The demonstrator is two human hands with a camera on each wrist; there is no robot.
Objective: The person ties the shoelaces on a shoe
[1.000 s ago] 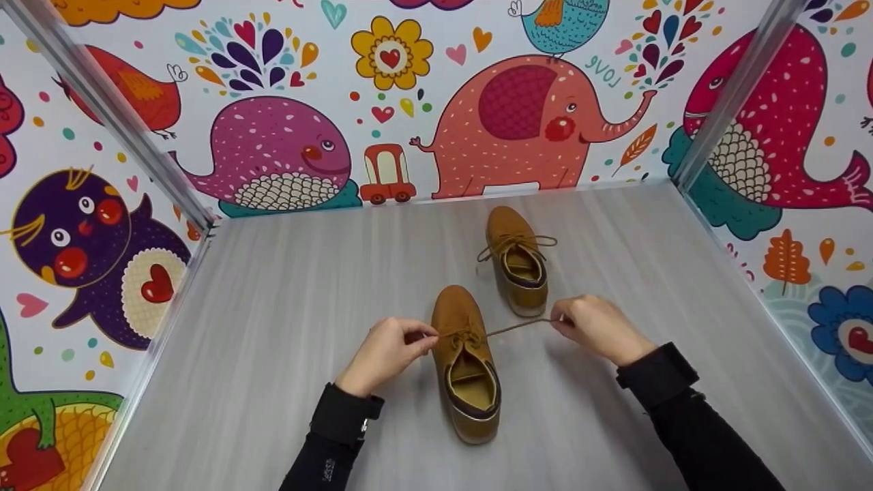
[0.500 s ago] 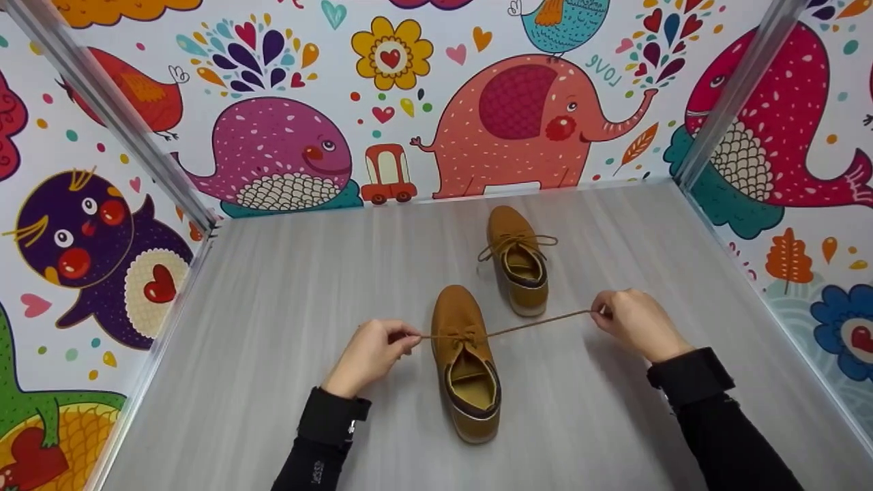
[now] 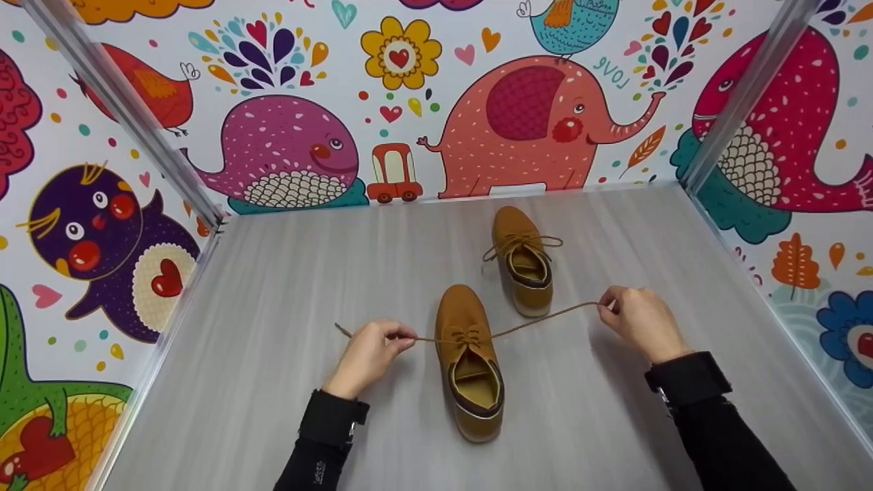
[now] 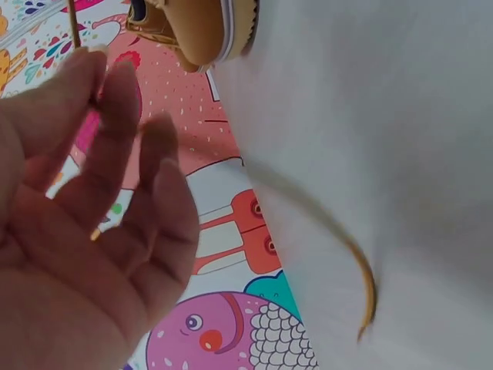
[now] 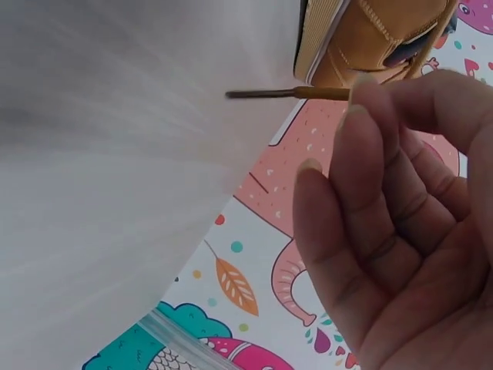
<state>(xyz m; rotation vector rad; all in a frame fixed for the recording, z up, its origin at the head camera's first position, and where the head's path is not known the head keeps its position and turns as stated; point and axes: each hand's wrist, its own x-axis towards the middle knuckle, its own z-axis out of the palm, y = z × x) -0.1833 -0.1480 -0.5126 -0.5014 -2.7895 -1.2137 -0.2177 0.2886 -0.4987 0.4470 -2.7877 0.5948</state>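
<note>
A tan shoe (image 3: 461, 308) stands on the floor between my hands, toe pointing away. Its brown shoelace (image 3: 545, 318) stretches out to both sides from the top eyelets. My left hand (image 3: 368, 356) pinches one end between thumb and forefinger, and a loose tail (image 4: 362, 277) trails past the fingers. On the other side, my right hand (image 3: 641, 320) pinches the opposite end; the lace tip (image 5: 262, 94) sticks out from those fingers in the right wrist view. Behind and to the right stands a second tan shoe (image 3: 513, 225), its lace tied in a bow (image 3: 522, 242).
The floor (image 3: 307, 286) is pale grey with a wood-like grain. White panels printed with colourful animals, such as a pink elephant (image 3: 522, 129), enclose it at the back and both sides. Metal posts (image 3: 146, 129) stand in the corners.
Both hands have moved apart, the right one farther out to the right, and more lace shows on each side. A lace tail now shows left of my left hand. The shoes stay put.
</note>
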